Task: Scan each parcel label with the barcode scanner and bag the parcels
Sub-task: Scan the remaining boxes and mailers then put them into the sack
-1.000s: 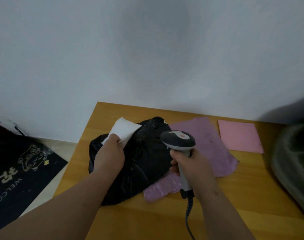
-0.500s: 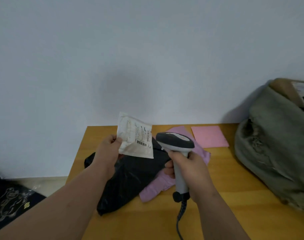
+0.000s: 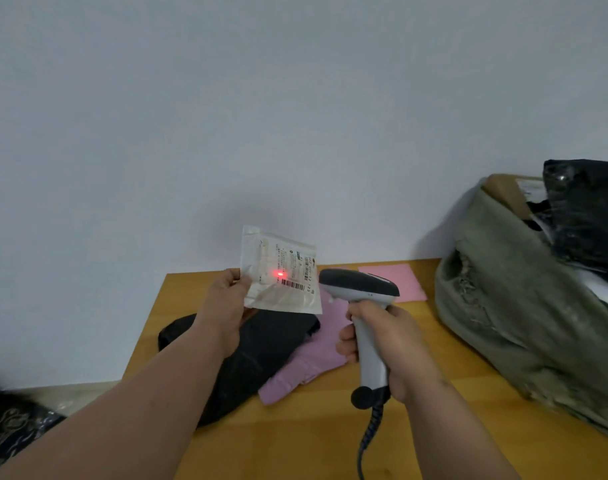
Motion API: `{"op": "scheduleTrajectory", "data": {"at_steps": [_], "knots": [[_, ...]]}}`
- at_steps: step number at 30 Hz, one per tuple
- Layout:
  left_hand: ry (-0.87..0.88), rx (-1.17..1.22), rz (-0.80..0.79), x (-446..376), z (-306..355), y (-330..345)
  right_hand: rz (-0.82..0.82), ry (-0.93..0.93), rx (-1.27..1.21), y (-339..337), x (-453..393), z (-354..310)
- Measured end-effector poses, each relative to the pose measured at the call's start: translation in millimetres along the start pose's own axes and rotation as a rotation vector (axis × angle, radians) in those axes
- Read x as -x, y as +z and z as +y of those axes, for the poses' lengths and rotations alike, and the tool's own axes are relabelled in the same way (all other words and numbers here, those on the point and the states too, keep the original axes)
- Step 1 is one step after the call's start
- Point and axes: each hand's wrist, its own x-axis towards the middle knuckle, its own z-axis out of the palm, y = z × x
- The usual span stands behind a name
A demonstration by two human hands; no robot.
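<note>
My left hand (image 3: 224, 308) pinches the left edge of a small white parcel (image 3: 281, 271) and holds it upright above the table, label facing me. A red scanner dot glows on the label just left of the barcode. My right hand (image 3: 392, 344) grips the handle of the grey barcode scanner (image 3: 359, 289), whose head points at the parcel from the right. Under both hands a black parcel bag (image 3: 261, 351) and a purple parcel bag (image 3: 316, 362) lie on the wooden table (image 3: 330, 441).
A large olive-green sack (image 3: 524, 320) stands at the table's right, holding a black parcel (image 3: 586, 209) and a brown box (image 3: 503, 188). A pink flat parcel (image 3: 404, 280) lies near the wall. A dark doormat (image 3: 15, 427) lies on the floor at the left.
My left hand lifted the white parcel off the black bag and turned its label toward me. The scanner's red dot now shines on the label. The view shifted right, revealing the sack.
</note>
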Motion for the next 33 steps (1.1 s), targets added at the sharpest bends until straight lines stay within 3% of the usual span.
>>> {"op": "scheduleTrajectory", "data": {"at_steps": [18, 33], "knots": [[0.047, 0.042, 0.024, 62.2, -19.2, 117.7, -0.031, 0.002, -0.022, -135.2, 15.5, -14.3], [0.037, -0.022, -0.038, 64.1, -21.8, 147.5, 0.043, 0.015, -0.04, -153.3, 20.2, -11.4]]}}
